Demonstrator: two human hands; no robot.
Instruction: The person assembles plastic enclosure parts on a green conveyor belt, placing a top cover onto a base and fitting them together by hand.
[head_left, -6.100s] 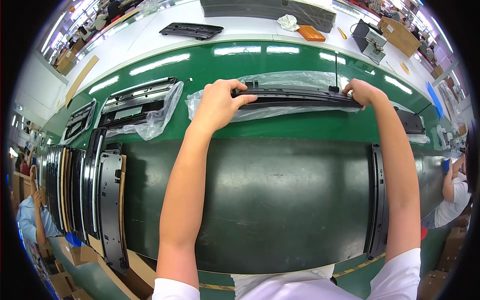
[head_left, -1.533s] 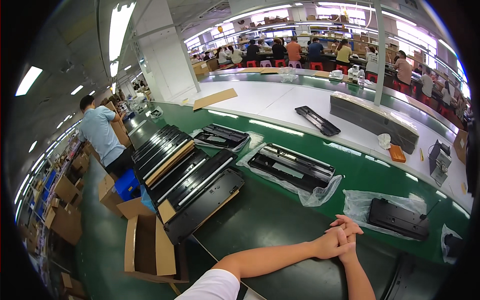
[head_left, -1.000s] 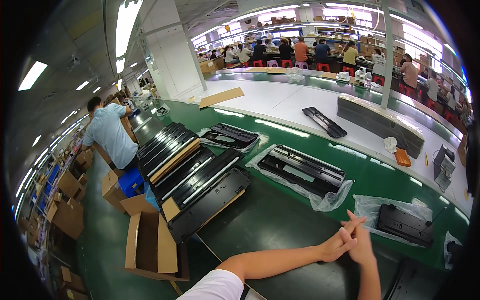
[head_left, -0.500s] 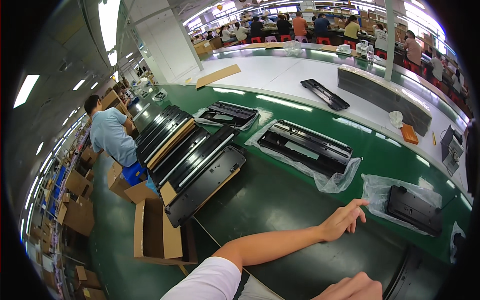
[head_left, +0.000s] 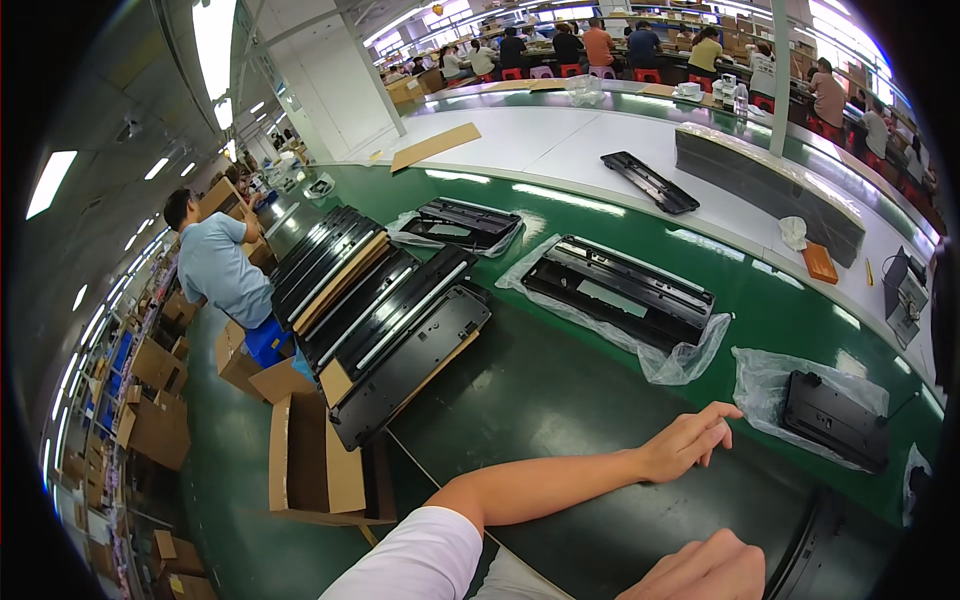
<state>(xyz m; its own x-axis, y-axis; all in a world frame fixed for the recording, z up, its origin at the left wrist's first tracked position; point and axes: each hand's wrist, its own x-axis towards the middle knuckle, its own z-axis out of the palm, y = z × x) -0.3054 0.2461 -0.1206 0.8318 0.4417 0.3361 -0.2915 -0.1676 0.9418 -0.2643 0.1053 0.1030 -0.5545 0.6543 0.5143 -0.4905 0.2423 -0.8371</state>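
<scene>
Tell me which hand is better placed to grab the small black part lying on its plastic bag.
Left, probably. The left hand rests open near the small black part; the right hand sits curled at the bottom edge, farther off.

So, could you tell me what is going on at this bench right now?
The person's left hand rests open on the dark work mat, holding nothing. The right hand sits loosely curled at the lower edge, also empty as far as the view shows. Nearest the left hand lies a small black plastic part on a clear bag. A longer black panel in a bag lies beyond on the green belt, and a stack of black panels stands to the left.
</scene>
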